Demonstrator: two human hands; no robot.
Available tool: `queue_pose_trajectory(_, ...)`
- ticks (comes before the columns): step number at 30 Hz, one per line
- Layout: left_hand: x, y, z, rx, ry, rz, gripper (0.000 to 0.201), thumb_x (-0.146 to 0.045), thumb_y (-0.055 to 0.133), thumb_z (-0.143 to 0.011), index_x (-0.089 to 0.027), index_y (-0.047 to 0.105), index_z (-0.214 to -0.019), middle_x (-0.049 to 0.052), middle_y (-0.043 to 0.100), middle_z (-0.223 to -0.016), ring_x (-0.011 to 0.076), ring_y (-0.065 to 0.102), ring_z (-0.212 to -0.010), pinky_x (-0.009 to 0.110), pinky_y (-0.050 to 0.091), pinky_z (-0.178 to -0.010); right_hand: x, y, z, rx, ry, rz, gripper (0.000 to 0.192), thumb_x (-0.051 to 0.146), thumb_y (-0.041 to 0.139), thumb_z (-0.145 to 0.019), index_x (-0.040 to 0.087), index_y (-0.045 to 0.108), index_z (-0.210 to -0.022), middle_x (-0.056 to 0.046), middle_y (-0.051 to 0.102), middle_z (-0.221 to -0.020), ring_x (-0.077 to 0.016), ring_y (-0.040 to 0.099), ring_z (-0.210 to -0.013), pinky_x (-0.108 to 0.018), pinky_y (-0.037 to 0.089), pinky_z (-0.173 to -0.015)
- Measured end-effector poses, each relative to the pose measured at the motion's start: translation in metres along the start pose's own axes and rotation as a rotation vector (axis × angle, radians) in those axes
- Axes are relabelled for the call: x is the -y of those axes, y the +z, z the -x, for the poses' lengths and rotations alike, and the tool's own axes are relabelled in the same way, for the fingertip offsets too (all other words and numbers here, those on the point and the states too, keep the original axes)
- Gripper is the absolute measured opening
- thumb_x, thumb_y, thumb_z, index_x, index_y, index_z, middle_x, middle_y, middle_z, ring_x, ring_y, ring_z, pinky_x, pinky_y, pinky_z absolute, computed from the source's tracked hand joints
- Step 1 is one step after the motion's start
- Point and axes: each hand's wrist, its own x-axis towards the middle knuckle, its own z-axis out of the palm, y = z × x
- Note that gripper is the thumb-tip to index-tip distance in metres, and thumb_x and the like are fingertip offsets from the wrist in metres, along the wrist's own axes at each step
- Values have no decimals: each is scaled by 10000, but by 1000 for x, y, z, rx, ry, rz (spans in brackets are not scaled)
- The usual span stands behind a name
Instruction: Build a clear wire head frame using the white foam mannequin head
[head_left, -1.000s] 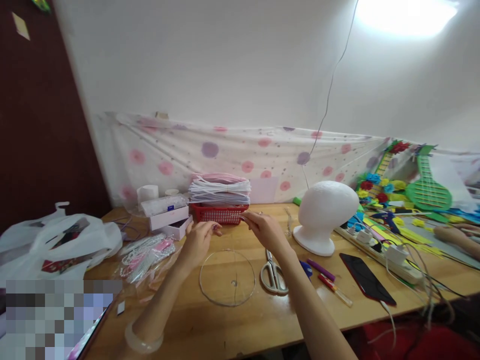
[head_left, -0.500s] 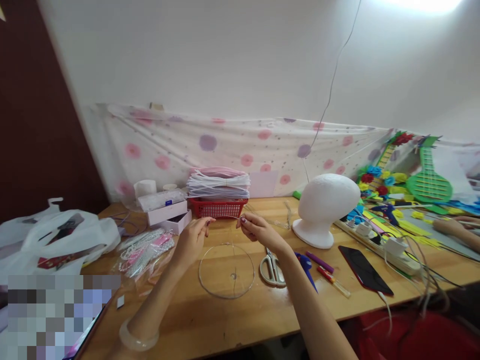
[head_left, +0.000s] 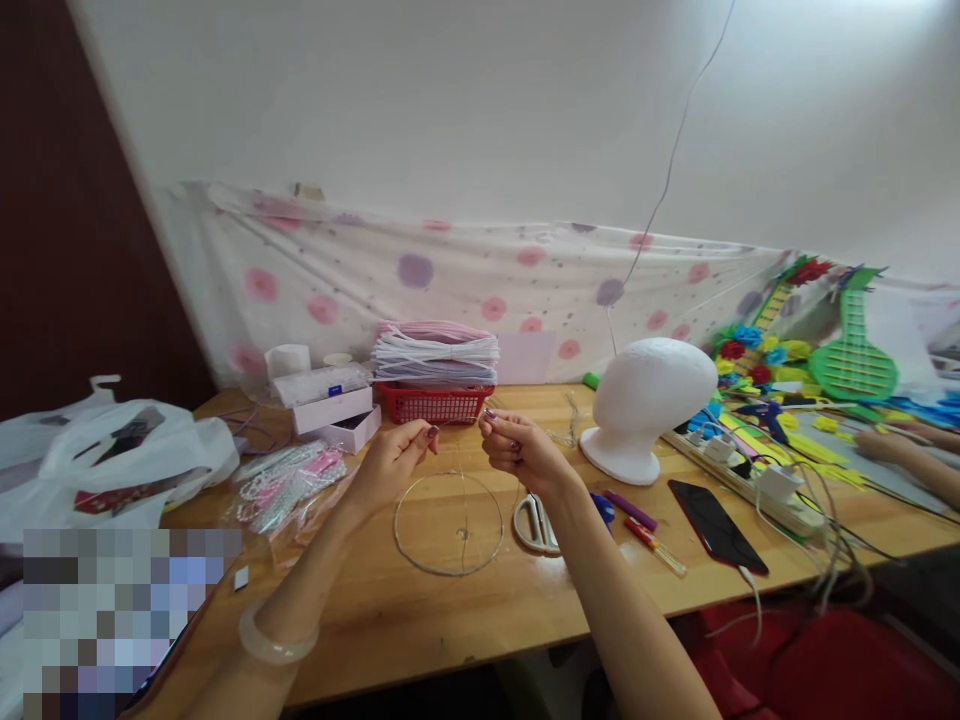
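Observation:
My left hand (head_left: 397, 458) and my right hand (head_left: 525, 452) are raised over the table, a short gap apart. Both pinch a thin wire (head_left: 459, 423) that spans the gap and is hard to make out against the red basket. Below them a thin wire ring (head_left: 450, 574) lies flat on the wood, with a straight wire crossing it. Scissors (head_left: 537, 527) rest just right of the ring, partly behind my right forearm.
Behind my hands stands a red basket (head_left: 435, 404) of bundled white and pink strips (head_left: 435, 355). A foam head (head_left: 645, 405), phone (head_left: 718, 525) and power strip (head_left: 784, 503) are on the right. Bagged beads (head_left: 292, 485) and a plastic bag (head_left: 150, 455) lie left. Another person's hand (head_left: 892, 450) is far right.
My right hand has turned, with its curled fingers now showing more toward the camera. Both hands still hold the wire. The view has shifted slightly.

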Motion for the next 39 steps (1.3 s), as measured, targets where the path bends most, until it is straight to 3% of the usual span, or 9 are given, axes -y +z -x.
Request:
queue_pose_trajectory(9, 4, -6, 6, 41, -39, 94, 486, -627, 423, -902, -192, 535, -718, -75, 299, -536, 104, 263, -494, 245, 205, -500, 3, -14, 4, -28, -1, -73, 292, 367, 722, -760, 199, 486, -720, 134, 154, -488, -52, 35, -431, -187, 68, -380)
queue_pose_trajectory(17, 18, -11, 7, 2, -72, 160, 494, -652, 421, -886, -194, 520, -730, -85, 288, -513, 97, 271, -473, 239, 221, -485, 3, -19, 3, -45, -43, -56, 342, 408, 757, -734, 198, 489, -702, 133, 176, -478, -50, 48, -427, -198, 60, -383)
queue_pose_trajectory(23, 21, -7, 4, 43, -80, 184, 383, -509, 421, -897, -165, 573, -972, -7, 552, -614, 125, 479, -523, 253, 389, -522, -3, -20, 6, -37, -26, -20, 331, 408, 759, -754, 184, 517, -727, 132, 225, -471, -41, 90, -421, -183, 100, -405)
queue_pose_trajectory(27, 14, -11, 1, 12, -38, 56, 301, -414, 458, -891, -164, 609, -964, 24, 630, -700, 134, 515, -556, 258, 414, -537, -3, -21, 9, -32, 29, 19, 313, 409, 726, -790, 179, 522, -735, 122, 296, -459, -37, 163, -400, -175, 128, -396)
queue_pose_trajectory(32, 1, -3, -4, -84, 74, -231, 241, -298, 463, -912, -199, 683, -921, 31, 682, -762, 183, 624, -742, 303, 457, -727, -8, -14, 7, -11, 95, 67, 349, 473, 725, -783, 180, 536, -764, 109, 422, -430, -34, 258, -330, -167, 191, -341)
queue_pose_trajectory(39, -9, 9, -2, -60, 181, -568, 272, -171, 469, -919, -226, 705, -1042, 69, 770, -947, 224, 700, -869, 302, 482, -750, -18, -6, 0, 49, 162, 67, 398, 555, 667, -795, 188, 557, -902, 98, 507, -383, -65, 357, -257, -167, 219, -296)
